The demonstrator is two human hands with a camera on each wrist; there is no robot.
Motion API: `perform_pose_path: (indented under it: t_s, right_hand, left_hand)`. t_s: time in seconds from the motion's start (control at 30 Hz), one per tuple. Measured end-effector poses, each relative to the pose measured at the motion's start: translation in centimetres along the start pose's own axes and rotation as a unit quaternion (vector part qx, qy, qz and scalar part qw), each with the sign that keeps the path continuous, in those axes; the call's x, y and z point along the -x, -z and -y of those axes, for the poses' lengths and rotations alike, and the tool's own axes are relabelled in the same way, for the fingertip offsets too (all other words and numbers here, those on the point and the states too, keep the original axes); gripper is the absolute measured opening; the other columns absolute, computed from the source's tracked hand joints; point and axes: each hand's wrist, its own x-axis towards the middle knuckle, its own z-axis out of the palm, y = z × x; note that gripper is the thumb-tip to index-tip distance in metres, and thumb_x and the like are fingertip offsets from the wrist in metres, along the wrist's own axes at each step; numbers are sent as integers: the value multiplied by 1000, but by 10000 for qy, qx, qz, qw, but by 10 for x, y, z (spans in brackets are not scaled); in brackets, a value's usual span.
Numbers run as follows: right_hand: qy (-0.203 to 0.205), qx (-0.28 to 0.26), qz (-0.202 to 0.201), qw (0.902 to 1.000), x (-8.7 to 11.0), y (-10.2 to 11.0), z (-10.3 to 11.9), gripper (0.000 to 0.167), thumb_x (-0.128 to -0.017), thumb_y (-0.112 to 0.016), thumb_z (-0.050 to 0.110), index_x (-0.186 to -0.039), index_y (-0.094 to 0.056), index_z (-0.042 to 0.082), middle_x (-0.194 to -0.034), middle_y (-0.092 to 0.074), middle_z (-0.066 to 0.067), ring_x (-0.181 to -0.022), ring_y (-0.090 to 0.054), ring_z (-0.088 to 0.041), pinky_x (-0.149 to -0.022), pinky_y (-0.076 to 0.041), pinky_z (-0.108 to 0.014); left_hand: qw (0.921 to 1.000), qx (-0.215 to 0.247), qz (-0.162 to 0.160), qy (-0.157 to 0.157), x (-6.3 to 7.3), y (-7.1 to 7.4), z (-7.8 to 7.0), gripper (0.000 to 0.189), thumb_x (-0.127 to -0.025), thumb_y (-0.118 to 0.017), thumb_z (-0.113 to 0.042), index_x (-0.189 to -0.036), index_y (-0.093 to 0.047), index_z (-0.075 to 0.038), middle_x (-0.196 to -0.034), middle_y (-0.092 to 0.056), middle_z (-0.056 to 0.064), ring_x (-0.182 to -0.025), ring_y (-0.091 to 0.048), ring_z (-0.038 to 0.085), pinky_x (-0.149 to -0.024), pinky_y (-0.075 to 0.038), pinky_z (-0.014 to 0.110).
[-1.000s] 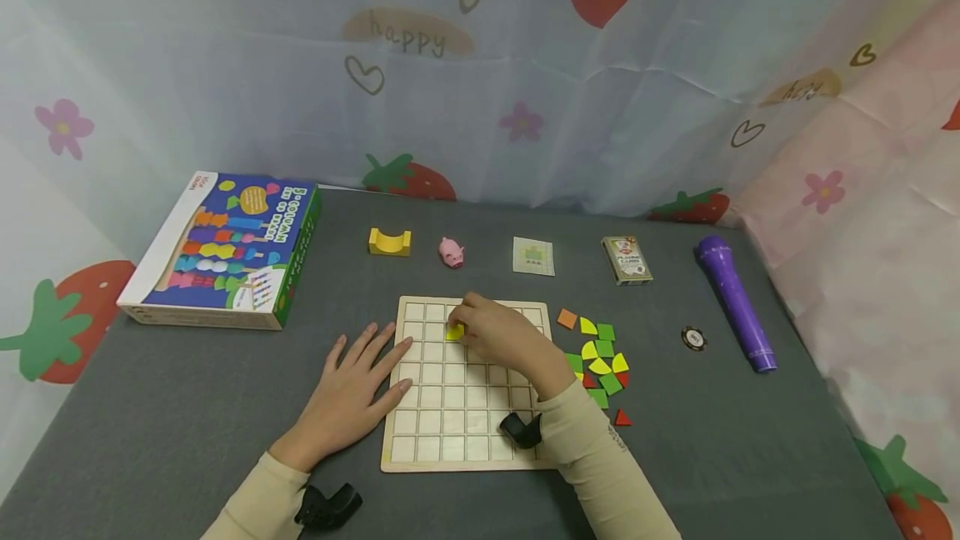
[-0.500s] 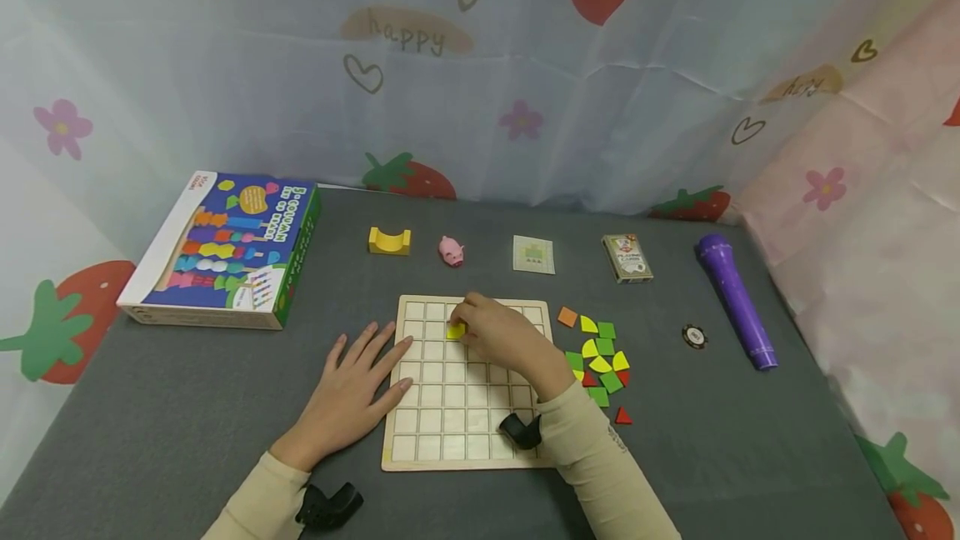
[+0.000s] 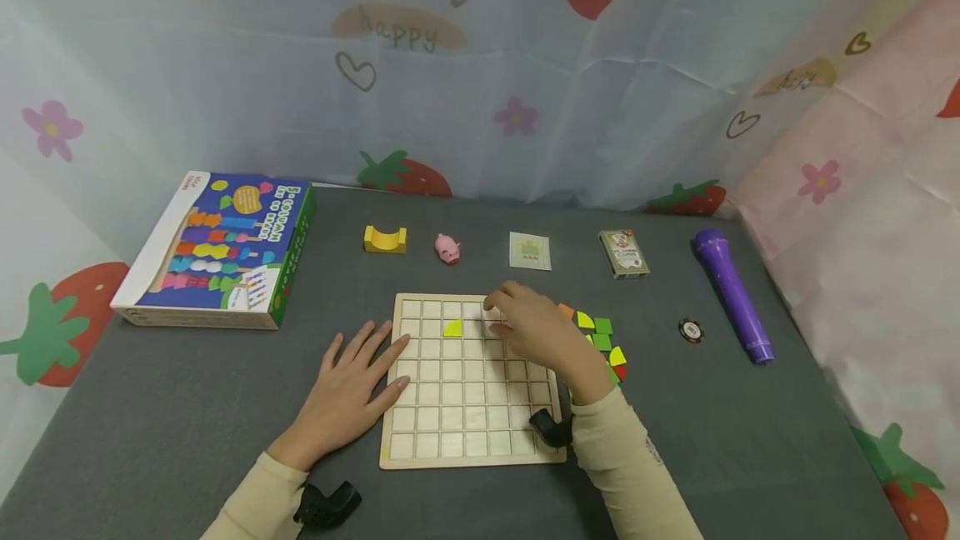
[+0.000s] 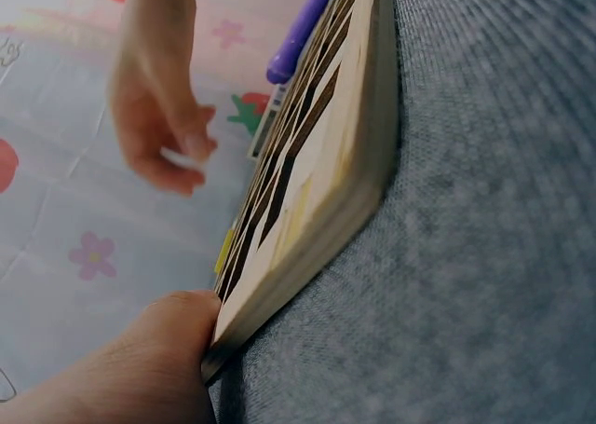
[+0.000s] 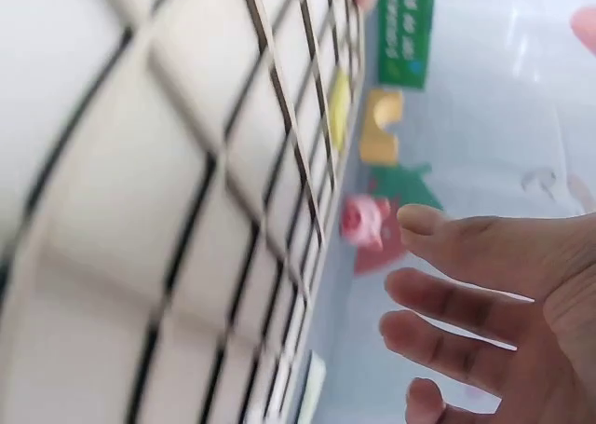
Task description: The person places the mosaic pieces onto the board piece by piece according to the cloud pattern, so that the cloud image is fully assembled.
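A wooden grid board (image 3: 474,394) lies on the grey table, with one yellow quarter-round tile (image 3: 453,328) in a cell of its second row. My left hand (image 3: 351,394) is spread flat at the board's left edge, its fingertips and thumb resting on the rim. Above the upper right of the board hovers my right hand (image 3: 536,332), fingers loosely bent and apart. In the right wrist view nothing sits between the thumb and fingers (image 5: 456,303). Right of the board lie green, yellow, red and orange tiles (image 3: 602,342), partly hidden behind the right forearm.
Along the back stand a boxed game (image 3: 225,248), a yellow arch block (image 3: 386,240), a pink pig figure (image 3: 447,249), a pattern card (image 3: 529,251) and a playing-card box (image 3: 624,253). At right are a round chip (image 3: 691,330) and a purple microphone-shaped object (image 3: 733,294).
My right hand has let go of the yellow tile, which stays in its cell, and has moved right and up off the board. The left hand holds its place.
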Motion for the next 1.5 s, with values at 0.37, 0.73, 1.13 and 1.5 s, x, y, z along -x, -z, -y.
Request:
perform_pose_path:
  t_s: [0.37,0.73,1.13,1.5]
  right_hand:
    - [-1024,-175,33,9946,35,16,-61,33,-94,-63,18,-124,-59,4,-120,-57,-12,-103,-60,-29,-86,-51,-47]
    - [-1790,102,527,9824,39,6,-86,47,-92,-66,22,-136,-55,11,-134,-51,-16,-124,-47,-37,-98,-29,-72]
    - [-1678,79,142,9857,37,0,-85,24,-93,-65,21,-114,-67,10,-122,-57,-12,-115,-47,-34,-88,-38,-58]
    - [-1168,-776,-67,9901,33,3,-78,32,-94,-61,9,-124,-56,0,-112,-56,-13,-97,-58,-25,-81,-52,-39]
  left_hand:
    - [10000,15,83,21,0,1,0,58,-97,-49,-47,-149,-37,-23,-156,-29,9,-144,-22,33,-111,-11,63]
    - [10000,16,67,37,2,1,-1,58,-97,-50,-46,-148,-39,-22,-155,-31,10,-144,-23,34,-111,-12,63]
    - [10000,63,51,55,1,1,-1,58,-97,-51,-45,-148,-39,-21,-155,-31,10,-144,-23,34,-111,-11,64]
    - [10000,41,3,33,0,1,-1,58,-96,-52,-45,-148,-40,-22,-155,-31,10,-144,-24,34,-111,-12,64]
